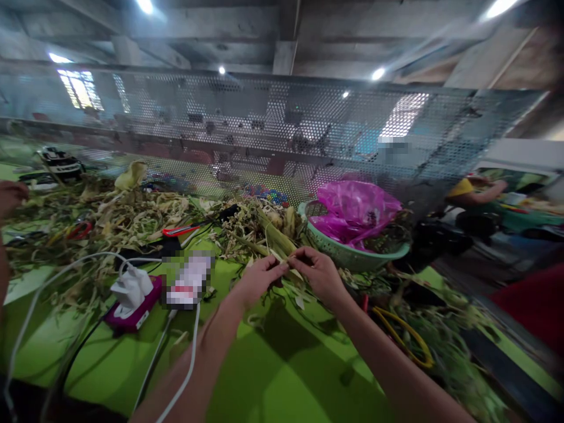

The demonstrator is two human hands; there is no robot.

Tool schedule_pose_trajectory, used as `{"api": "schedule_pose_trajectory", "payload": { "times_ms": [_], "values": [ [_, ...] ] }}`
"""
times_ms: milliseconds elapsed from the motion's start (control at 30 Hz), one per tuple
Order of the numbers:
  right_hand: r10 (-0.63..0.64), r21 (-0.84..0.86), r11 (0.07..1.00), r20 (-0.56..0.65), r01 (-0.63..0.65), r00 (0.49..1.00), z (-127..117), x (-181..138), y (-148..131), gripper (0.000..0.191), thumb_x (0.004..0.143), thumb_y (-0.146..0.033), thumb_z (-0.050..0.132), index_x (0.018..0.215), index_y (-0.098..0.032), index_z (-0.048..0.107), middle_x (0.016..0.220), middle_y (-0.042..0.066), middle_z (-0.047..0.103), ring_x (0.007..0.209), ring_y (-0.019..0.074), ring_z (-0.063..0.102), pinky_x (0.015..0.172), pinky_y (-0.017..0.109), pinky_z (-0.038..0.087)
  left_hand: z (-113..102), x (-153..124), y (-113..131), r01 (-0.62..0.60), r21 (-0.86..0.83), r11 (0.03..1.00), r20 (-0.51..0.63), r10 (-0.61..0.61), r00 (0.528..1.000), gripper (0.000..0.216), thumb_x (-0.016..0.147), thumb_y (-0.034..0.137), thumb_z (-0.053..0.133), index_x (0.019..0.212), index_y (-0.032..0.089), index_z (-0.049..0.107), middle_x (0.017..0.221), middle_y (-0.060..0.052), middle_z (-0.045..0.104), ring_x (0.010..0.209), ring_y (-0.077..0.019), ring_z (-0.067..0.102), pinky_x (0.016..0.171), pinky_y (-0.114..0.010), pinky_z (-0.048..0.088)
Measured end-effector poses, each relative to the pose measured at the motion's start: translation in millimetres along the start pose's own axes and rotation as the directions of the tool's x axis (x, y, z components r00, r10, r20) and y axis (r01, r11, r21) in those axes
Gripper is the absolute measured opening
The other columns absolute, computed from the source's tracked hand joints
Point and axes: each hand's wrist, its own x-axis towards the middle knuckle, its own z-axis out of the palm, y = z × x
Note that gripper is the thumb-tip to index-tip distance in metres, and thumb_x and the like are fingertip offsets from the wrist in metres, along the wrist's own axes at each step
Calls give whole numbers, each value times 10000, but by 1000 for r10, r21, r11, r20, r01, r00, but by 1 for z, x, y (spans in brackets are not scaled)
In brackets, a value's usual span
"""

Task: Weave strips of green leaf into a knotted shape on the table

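My left hand point(259, 276) and my right hand point(317, 271) meet over the green table point(282, 376), both pinched on the near end of a long green plant stalk point(275, 235) that runs back into a pile of dry leaves and husks point(247, 226). The fingers of each hand are closed round the stalk's tip. A green basket point(352, 254) lined with a pink plastic bag point(355, 208) stands just right of my hands.
Husks and leaves cover the table's left and back point(110, 214). A white charger on a purple box point(132, 294) with white cables lies at left. Red-handled scissors point(180, 230) lie behind it. A perforated metal screen point(282, 129) walls the back. Another person point(476, 194) sits far right; someone's hand point(11, 197) shows at far left.
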Motion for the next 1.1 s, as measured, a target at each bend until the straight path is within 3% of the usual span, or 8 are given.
{"api": "schedule_pose_trajectory", "payload": {
  "times_ms": [200, 367, 533, 633, 767, 867, 967, 1100],
  "values": [
    [44, 46, 998, -125, -39, 991, -8, 4, 1, 174, 718, -361, 645, 715, -190, 611, 663, -11, 573, 650, 156, 514, 647, 283, 413, 2, -1, 0, -75, 153, 985, 65, 66, 996, 325, 738, 472, 660, 772, 150, 630, 675, 19, 524, 624, -111, 392, 592, -230, 315],
    [34, 35, 999, 21, -35, 999, -12, 4, -4, 213, 733, -347, 663, 885, -198, 680, 828, 21, 650, 785, 185, 591, 726, 299, 453, 5, 0, -3, -65, 219, 973, 84, 47, 995, 312, 737, 455, 665, 827, 156, 674, 709, 2, 575, 681, -140, 435, 651, -242, 346],
    [86, 148, 982, 182, -114, 980, -6, 1, -6, 188, 699, -359, 705, 765, -188, 668, 734, 12, 648, 680, 170, 599, 636, 285, 460, 11, 0, -4, -128, 240, 962, 129, 100, 987, 281, 761, 410, 652, 879, 158, 695, 808, -25, 630, 803, -177, 505, 756, -259, 398],
    [102, 243, 961, 130, -131, 986, -2, 0, -2, 178, 684, -335, 714, 739, -186, 634, 675, -14, 613, 622, 144, 563, 603, 268, 434, 12, -1, -6, -141, 287, 947, 139, 105, 985, 248, 754, 400, 659, 783, 155, 686, 775, -24, 613, 786, -176, 504, 754, -259, 397],
    [68, 222, 973, 6, -68, 998, 2, 0, 2, 148, 678, -298, 715, 708, -184, 625, 652, -34, 571, 632, 126, 520, 628, 255, 405, 10, -2, -8, -131, 318, 939, 161, 83, 983, 250, 744, 398, 673, 698, 153, 655, 714, -14, 570, 733, -159, 474, 703, -255, 373],
    [94, 226, 970, -27, -85, 995, 2, 1, 1, 166, 696, -327, 701, 744, -187, 628, 673, -33, 571, 649, 128, 514, 636, 254, 404, 10, -2, -9, -79, 273, 959, 133, 44, 990, 280, 723, 426, 694, 710, 149, 651, 684, 4, 548, 692, -134, 449, 657, -241, 356],
    [109, 245, 965, -50, -94, 993, -2, 3, -1, 235, 757, -421, 645, 815, -193, 631, 738, -18, 603, 677, 132, 522, 647, 253, 410, 8, -1, -9, 10, 134, 991, 17, -12, 1000, 321, 706, 450, 710, 816, 150, 676, 734, 6, 587, 675, -111, 449, 628, -222, 358],
    [140, 168, 973, 126, -160, 982, -8, 4, 1, 356, 756, -535, 631, 731, -180, 624, 671, -5, 596, 620, 131, 503, 598, 246, 386, 2, 2, -10, 41, -128, 991, -115, -56, 992, 371, 691, 427, 735, 946, 161, 685, 831, -12, 639, 685, -94, 497, 623, -203, 388]
  ]
}}
